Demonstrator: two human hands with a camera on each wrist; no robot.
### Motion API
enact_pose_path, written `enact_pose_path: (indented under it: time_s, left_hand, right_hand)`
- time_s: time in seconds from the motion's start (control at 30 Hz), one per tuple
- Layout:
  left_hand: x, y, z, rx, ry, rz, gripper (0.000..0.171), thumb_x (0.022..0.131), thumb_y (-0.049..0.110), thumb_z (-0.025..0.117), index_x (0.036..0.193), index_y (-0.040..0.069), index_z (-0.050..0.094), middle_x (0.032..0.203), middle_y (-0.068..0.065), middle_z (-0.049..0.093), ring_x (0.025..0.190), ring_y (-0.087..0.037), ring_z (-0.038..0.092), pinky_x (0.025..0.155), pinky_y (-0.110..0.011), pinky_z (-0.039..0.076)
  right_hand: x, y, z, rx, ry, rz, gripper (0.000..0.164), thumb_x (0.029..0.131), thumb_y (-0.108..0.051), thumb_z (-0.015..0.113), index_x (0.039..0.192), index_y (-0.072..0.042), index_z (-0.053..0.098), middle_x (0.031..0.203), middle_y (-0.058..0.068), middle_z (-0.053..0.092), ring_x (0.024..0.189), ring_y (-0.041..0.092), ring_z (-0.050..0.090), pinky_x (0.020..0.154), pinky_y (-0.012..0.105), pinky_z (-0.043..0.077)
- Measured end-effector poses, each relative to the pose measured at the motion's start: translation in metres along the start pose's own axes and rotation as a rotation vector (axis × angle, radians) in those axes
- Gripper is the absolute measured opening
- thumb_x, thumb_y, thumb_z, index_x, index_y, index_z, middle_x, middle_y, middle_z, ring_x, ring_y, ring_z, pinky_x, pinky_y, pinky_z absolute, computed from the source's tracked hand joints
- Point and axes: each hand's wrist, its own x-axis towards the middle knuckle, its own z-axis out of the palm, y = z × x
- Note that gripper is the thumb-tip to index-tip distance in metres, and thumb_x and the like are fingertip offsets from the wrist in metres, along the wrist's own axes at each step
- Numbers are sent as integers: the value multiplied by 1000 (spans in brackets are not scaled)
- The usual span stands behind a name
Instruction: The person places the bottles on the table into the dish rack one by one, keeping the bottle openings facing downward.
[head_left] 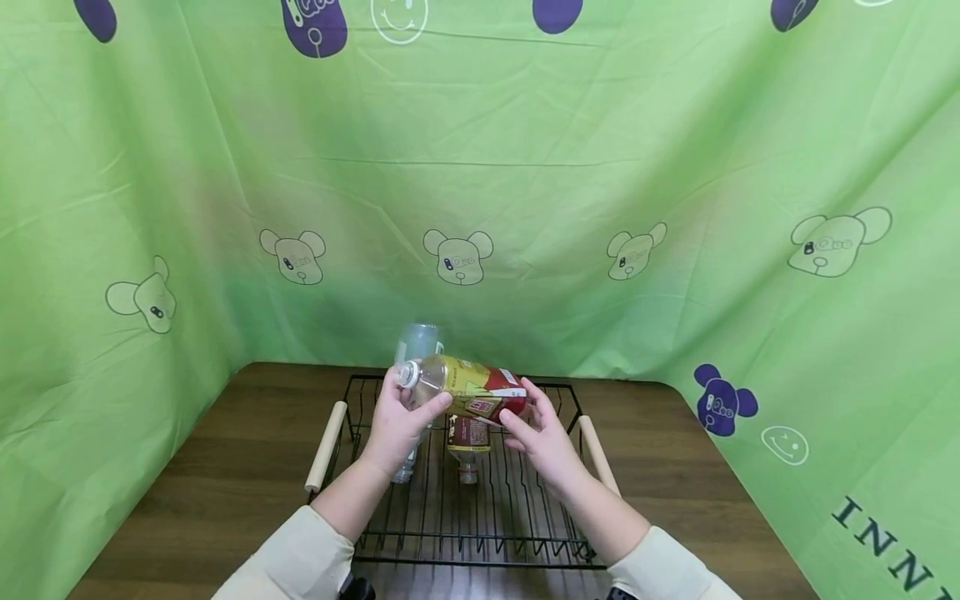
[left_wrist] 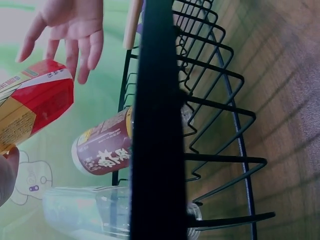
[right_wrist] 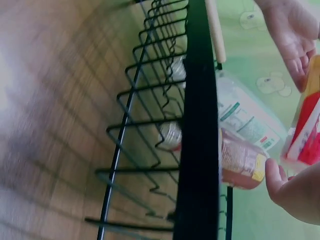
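My left hand (head_left: 396, 427) grips the neck end of a clear plastic bottle with a yellow and red label (head_left: 480, 387), its white cap pointing left. At the red base, my right hand (head_left: 551, 437) has its thumb and loosely extended fingers beside or touching the bottle; the left wrist view shows its palm with fingers fairly straight. Below the hands, a bottle with a maroon label (head_left: 469, 435) stands neck down in a black wire rack (head_left: 480, 537). Left of it, a larger clear bottle with a pale label (head_left: 417, 340) is also neck down, partly hidden by my left hand.
Light wooden handles (head_left: 326, 447) flank the rack on its left and right. It sits on a brown wooden table (head_left: 187, 500). A green printed cloth (head_left: 480, 125) hangs behind and along both sides. In both wrist views a dark rack bar (left_wrist: 159, 125) covers the middle.
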Motion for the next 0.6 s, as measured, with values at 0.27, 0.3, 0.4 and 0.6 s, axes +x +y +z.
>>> enact_pose_path:
  time_s: [0.27, 0.3, 0.4, 0.6]
  left_hand:
    - [-6, -6, 5, -45, -85, 22, 72, 80, -5, 73, 139, 2, 32, 136, -23, 47, 122, -30, 56, 92, -22, 51]
    - [-7, -7, 6, -42, -99, 28, 73, 79, -5, 74, 139, 2, 31, 135, -23, 47, 121, -30, 57, 91, -23, 52]
    - [-10, -8, 8, -25, -137, 50, 74, 78, -4, 75, 138, 2, 31, 134, -24, 49, 117, -31, 59, 88, -27, 55]
    - [-15, -11, 12, 33, -139, 79, 75, 77, -2, 78, 137, 4, 34, 136, -22, 46, 118, -32, 57, 88, -28, 54]
  right_hand:
    - [5, -4, 8, 222, 57, 53, 68, 104, -22, 48, 156, -15, 5, 150, 25, 31, 124, 25, 49, 109, 45, 42]
    - [6, -5, 9, 254, 68, 48, 67, 104, -22, 47, 156, -14, 5, 151, 25, 29, 125, 23, 48, 109, 42, 41]
    - [9, -7, 10, 336, 105, 28, 66, 104, -21, 47, 154, -12, 5, 152, 23, 24, 125, 18, 47, 103, 28, 45]
    - [10, -11, 12, 427, 157, 10, 66, 102, -15, 49, 153, -11, 7, 147, 20, 26, 114, 8, 50, 92, 16, 49]
